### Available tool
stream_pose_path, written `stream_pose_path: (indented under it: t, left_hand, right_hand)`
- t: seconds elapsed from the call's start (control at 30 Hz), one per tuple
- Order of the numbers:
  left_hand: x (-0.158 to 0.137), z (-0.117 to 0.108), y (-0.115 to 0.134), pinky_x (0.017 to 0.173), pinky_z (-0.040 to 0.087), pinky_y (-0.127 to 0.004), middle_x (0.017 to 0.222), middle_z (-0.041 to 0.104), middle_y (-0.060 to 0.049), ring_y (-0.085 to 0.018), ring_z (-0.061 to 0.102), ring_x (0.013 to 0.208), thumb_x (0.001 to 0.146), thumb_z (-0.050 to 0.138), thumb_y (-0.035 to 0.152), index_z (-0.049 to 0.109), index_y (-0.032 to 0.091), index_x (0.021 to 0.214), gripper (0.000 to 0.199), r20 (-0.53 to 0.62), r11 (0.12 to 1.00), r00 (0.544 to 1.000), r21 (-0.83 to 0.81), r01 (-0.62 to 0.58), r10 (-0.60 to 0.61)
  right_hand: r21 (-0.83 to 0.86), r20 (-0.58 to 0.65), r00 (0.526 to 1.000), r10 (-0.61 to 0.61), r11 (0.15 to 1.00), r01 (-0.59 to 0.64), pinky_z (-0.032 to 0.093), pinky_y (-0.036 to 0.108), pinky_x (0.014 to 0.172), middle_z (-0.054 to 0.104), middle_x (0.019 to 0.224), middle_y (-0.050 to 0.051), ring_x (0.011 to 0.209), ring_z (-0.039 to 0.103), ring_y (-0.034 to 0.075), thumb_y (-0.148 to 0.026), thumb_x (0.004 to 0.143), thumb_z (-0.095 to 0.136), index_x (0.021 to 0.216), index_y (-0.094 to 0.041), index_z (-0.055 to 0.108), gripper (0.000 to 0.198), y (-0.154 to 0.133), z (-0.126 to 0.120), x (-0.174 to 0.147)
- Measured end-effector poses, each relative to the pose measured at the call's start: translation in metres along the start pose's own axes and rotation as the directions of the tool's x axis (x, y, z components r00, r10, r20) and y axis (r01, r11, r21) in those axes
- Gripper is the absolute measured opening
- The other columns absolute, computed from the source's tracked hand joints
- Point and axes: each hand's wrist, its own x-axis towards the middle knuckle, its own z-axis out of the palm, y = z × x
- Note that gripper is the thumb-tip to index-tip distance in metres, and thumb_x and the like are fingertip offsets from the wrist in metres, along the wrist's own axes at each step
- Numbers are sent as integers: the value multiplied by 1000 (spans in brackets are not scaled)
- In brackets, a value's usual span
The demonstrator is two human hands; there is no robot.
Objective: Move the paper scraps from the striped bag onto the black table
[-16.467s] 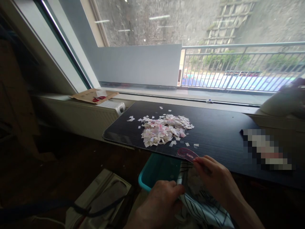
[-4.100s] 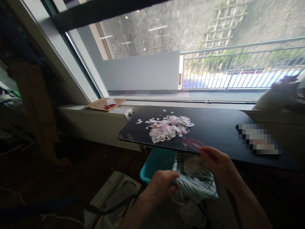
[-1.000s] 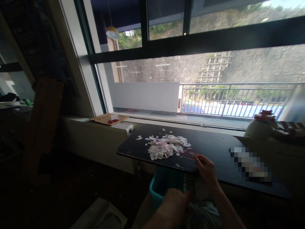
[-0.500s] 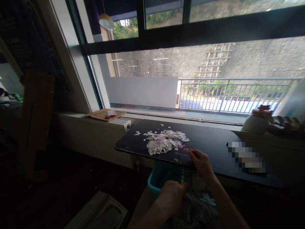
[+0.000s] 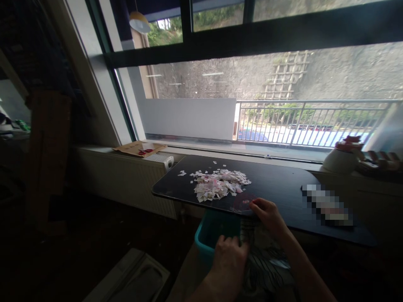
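Observation:
A thin clear sheet with reddish marks (image 5: 243, 203) lies at the front edge of the black table (image 5: 277, 184). My right hand (image 5: 266, 212) pinches its right side between thumb and fingers. Just left of the sheet is a heap of small white and pinkish paper pieces (image 5: 217, 184), with a few loose bits around it. Below the table edge stands a teal plastic basket (image 5: 201, 247). My left hand (image 5: 229, 260) is at its near right side, back of the hand up and fingers curled; whatever they hold is hidden.
Red-handled scissors (image 5: 145, 152) rest on brown paper (image 5: 126, 147) on the sill at left. A blurred-out flat object (image 5: 327, 205) lies on the table's right side. A white pot (image 5: 340, 161) stands at far right. Striped cloth (image 5: 264, 260) covers my lap.
The clear sheet has come slightly down toward the table's front edge and looks flatter. My left hand has turned, its knuckles now pointing up beside the basket.

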Motion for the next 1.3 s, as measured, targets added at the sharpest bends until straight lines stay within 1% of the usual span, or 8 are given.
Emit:
stream_pose_path:
  t: [0.27, 0.37, 0.53, 0.63, 0.77, 0.93, 1.1, 1.3]
  left_hand:
    - [-10, 25, -6, 81, 44, -37, 104, 58, -9, -25, 55, 92, 88, 48, 16, 64, 24, 97, 20, -207, 999, 978, -44, 1, -10]
    - [-10, 29, -8, 88, 41, -40, 101, 58, -7, -23, 54, 92, 89, 50, 20, 64, 25, 96, 16, -279, 998, 960, -65, -18, -1]
    - [-10, 30, -8, 103, 26, -46, 97, 59, -6, -22, 53, 95, 90, 51, 25, 65, 27, 94, 15, -345, 997, 938, -81, -15, -14]
    - [-10, 30, -9, 106, 20, -49, 99, 60, -5, -22, 53, 97, 89, 52, 28, 65, 27, 97, 15, -318, 997, 948, -83, -7, -19]
    - [-6, 29, -13, 107, 17, -52, 96, 62, -6, -24, 54, 96, 84, 58, 28, 64, 24, 99, 17, -180, 998, 983, -61, 35, -46]
    - [-6, 22, -18, 103, 22, -50, 94, 64, -5, -23, 57, 93, 80, 62, 27, 64, 22, 98, 18, -35, 995, 997, -78, 68, -71]
    - [-21, 13, -25, 85, 38, -39, 97, 61, -4, -23, 57, 91, 81, 57, 20, 62, 23, 102, 21, 25, 992, 995, -76, 100, -98]
    - [-31, 9, -33, 77, 38, -35, 98, 59, -3, -23, 55, 89, 79, 58, 17, 60, 24, 101, 23, 23, 995, 996, -57, 84, -83]
  right_hand:
    - [9, -6, 1000, -3, 1000, 3, 36, 25, 56, 56, 62, 1, 59, 47, 13, -44, 78, 54, 72, -14, 65, 32, -1, 1, 0]
    - [48, 49, 999, -21, 999, 19, 36, 24, 55, 56, 61, 1, 58, 47, 13, -44, 78, 56, 70, -14, 64, 32, -4, 1, -1]
    - [54, 12, 1000, -9, 999, 9, 36, 24, 55, 57, 61, 0, 59, 48, 13, -44, 77, 57, 72, -13, 66, 32, -5, 1, -3]
    - [88, 49, 999, -18, 996, 14, 36, 23, 53, 56, 59, 0, 57, 48, 12, -44, 76, 58, 69, -14, 65, 32, -4, -2, -2]
    - [169, -93, 994, 60, 985, -44, 40, 24, 53, 60, 59, 1, 55, 51, 13, -52, 74, 58, 77, -14, 69, 39, 5, -9, 6]
    - [93, -204, 972, 119, 990, -102, 45, 28, 59, 66, 63, 4, 62, 59, 19, -52, 69, 62, 84, -13, 74, 43, 19, -24, 18]
    - [-31, -141, 990, 18, 999, -22, 46, 30, 65, 72, 78, 7, 70, 62, 21, -49, 75, 57, 93, -14, 74, 44, 18, -23, 23]
    - [-105, -69, 996, -51, 994, 44, 44, 28, 61, 70, 75, 6, 66, 60, 19, -48, 79, 51, 96, -12, 73, 45, 7, -7, 28]
